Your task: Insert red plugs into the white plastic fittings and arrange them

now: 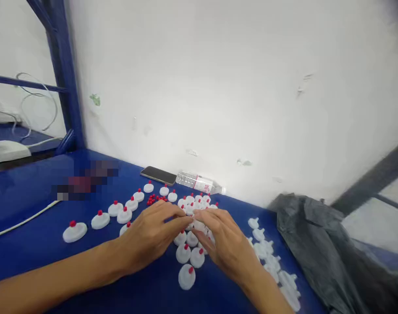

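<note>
My left hand (154, 227) and my right hand (227, 237) meet at their fingertips over a cluster of white round pieces. Both have their fingers pinched together; whatever is between them is too small and covered to make out. Red-tipped white discs with a short neck, such as this white disc (186, 279), stand crowded under and in front of the fingers. To the left, a looser row of the same kind includes a red-capped disc (75, 232). Small red caps (156, 199) lie in a pile just beyond my left hand.
White discs without red tips (273, 263) lie right of my right forearm, beside a dark grey plastic bag (303, 235). A phone (158, 175) and a clear bottle (200, 182) lie along the wall. A white cable (25, 221) crosses the blue tabletop (97, 288) at left.
</note>
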The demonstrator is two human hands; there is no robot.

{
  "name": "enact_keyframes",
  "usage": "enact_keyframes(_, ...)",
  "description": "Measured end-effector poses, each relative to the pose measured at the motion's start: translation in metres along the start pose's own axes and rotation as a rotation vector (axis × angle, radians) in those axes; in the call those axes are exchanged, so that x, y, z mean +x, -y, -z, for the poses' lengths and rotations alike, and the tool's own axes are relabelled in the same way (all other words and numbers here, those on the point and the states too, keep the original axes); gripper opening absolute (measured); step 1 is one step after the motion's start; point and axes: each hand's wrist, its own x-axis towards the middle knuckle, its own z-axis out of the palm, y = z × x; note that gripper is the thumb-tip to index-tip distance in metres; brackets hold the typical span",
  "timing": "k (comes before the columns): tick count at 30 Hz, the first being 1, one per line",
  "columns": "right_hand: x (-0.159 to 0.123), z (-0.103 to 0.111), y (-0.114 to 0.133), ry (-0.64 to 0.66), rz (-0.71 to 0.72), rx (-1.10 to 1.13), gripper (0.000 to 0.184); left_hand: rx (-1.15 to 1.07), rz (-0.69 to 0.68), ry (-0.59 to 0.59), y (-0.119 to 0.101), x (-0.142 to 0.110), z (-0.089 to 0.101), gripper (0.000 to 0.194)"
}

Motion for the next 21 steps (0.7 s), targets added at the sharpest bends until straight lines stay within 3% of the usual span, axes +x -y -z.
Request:
enact_keyframes(10,-0.0017,0.0026,0.0013,0.003,-0.004,0.016,0.027,-0.035,0.041,0.032,0.0090,-0.0022,-0.0025,0.027)
enact_keyframes(17,-0.0069,-0.0021,-0.0001,0.013,0.039,0.015,0.041,-0.065,-0.026,0.013,0.0048,0.0024,0.0008,0.024)
enact_keyframes(21,-0.0051,-0.0018,0.0015,-0.065,-0.053,0.095,0.051,-0.106,-0.005,-0.034,0.0033,0.0017,0.0019,0.026)
